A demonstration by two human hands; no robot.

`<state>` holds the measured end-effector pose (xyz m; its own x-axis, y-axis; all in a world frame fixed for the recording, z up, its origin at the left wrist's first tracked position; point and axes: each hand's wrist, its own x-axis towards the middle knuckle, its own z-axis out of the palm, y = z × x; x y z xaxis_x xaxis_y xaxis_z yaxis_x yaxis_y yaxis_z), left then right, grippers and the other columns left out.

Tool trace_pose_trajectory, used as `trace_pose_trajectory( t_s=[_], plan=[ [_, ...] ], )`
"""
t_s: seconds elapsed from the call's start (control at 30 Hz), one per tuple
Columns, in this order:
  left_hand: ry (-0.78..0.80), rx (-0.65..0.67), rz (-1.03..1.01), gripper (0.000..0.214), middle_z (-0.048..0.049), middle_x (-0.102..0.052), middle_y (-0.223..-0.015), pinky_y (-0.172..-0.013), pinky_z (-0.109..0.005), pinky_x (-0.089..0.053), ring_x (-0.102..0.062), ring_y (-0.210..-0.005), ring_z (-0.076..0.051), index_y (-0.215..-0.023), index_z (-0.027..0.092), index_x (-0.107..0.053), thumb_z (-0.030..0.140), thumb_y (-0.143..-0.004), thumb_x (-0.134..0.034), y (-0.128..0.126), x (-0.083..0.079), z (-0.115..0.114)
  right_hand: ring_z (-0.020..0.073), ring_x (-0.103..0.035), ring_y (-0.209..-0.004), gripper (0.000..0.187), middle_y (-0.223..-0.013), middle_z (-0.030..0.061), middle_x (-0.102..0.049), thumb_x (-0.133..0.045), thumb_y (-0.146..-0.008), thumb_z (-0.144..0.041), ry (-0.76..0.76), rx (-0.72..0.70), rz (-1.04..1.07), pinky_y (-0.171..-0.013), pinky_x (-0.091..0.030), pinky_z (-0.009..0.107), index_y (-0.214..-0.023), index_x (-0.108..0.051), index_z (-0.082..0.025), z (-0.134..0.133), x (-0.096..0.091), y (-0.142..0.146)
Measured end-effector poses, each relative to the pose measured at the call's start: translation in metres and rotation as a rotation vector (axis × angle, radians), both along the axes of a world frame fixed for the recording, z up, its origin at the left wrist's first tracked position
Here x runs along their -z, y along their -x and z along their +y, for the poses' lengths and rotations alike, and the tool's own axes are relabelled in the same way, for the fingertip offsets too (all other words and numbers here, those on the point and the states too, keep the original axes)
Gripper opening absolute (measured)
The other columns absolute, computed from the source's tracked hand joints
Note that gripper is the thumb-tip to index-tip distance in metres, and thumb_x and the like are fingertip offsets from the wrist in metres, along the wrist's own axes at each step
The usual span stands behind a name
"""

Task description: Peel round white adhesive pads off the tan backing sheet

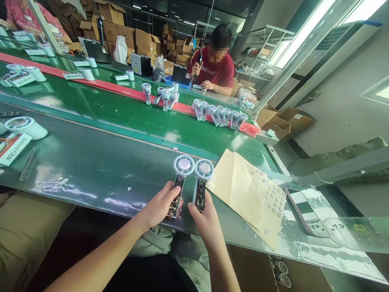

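My left hand (165,202) is closed around the handle of a small handheld fan (184,164), its thumb lying on the bare black circuit board. A second handheld fan (204,168) of the same kind is gripped in my right hand (207,215). Both fans stand side by side over the bench's front edge, round heads pointing away from me and boards facing up. Each head has a pale ring with a round silvery disc in its middle. Just right of the second fan lies a sheet of yellowish paper (240,186) bearing rows of small round stickers (275,198).
Several fans (220,115) rest along a red strip (121,88) on the green conveyor (100,105). A phone (306,213) lies at the right. White-cased fan parts (27,127) sit at the left. Across the line, a person in a red shirt (212,69) holds a tool. Cardboard boxes are stacked behind.
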<state>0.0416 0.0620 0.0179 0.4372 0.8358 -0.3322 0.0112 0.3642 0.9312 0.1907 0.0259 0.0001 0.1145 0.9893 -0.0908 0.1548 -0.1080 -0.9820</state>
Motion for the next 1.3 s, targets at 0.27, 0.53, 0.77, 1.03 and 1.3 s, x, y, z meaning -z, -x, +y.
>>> trace_pose_trajectory(
  t_s=[0.27, 0.53, 0.77, 1.03, 1.3],
  plan=[
    [-0.370, 0.228, 0.740, 0.042, -0.0011, -0.057, -0.056, -0.050, -0.025, -0.025, -0.054, -0.052, -0.017, -0.069, 0.019, -0.049, 0.054, -0.086, -0.032, 0.009, -0.008, 0.025, 0.0289, -0.042, -0.101, 0.046, -0.102, 0.0098, -0.048, -0.050, -0.078, -0.030, -0.079, 0.015, -0.489, -0.090, -0.036, 0.048, -0.122, -0.048, -0.018, 0.022, 0.000, -0.019],
    [-0.470, 0.207, 0.675, 0.036, 0.0056, -0.048, -0.057, -0.051, -0.023, -0.024, -0.043, -0.052, -0.011, -0.070, 0.021, -0.045, 0.052, -0.087, -0.035, 0.029, 0.004, 0.025, 0.0304, -0.041, -0.113, 0.040, -0.124, 0.0115, -0.042, -0.054, -0.084, -0.046, -0.197, 0.042, -0.760, -0.088, -0.041, 0.049, -0.116, -0.048, -0.023, -0.001, -0.004, -0.010],
    [-0.466, 0.196, 0.657, 0.030, 0.0069, -0.050, -0.065, -0.055, -0.023, -0.028, -0.042, -0.057, -0.010, -0.077, 0.023, -0.048, 0.048, -0.089, -0.034, 0.030, 0.008, 0.025, 0.0312, -0.041, -0.112, 0.032, -0.134, 0.0138, -0.034, -0.048, -0.087, -0.028, -0.295, 0.028, -1.053, -0.082, -0.047, 0.049, -0.117, -0.050, -0.019, -0.004, -0.011, 0.024],
    [-0.505, 0.255, 0.669, 0.029, 0.0065, -0.052, -0.067, -0.057, -0.022, -0.029, -0.044, -0.058, -0.009, -0.078, 0.023, -0.048, 0.045, -0.089, -0.034, 0.031, 0.011, 0.026, 0.0298, -0.039, -0.117, 0.033, -0.140, 0.0103, -0.025, -0.051, -0.086, -0.037, -0.206, -0.001, -1.007, -0.082, -0.051, 0.046, -0.117, -0.048, -0.024, -0.019, -0.011, 0.016],
    [-0.541, 0.271, 0.618, 0.024, 0.0055, -0.055, -0.073, -0.060, -0.021, -0.033, -0.050, -0.065, -0.009, -0.081, 0.023, -0.050, 0.041, -0.090, -0.036, 0.033, 0.012, 0.025, 0.0336, -0.044, -0.106, 0.036, -0.129, 0.0189, -0.033, -0.062, -0.076, -0.029, -0.190, 0.097, -1.141, -0.077, -0.049, 0.049, -0.109, -0.052, -0.017, -0.005, -0.004, 0.034]
  ],
)
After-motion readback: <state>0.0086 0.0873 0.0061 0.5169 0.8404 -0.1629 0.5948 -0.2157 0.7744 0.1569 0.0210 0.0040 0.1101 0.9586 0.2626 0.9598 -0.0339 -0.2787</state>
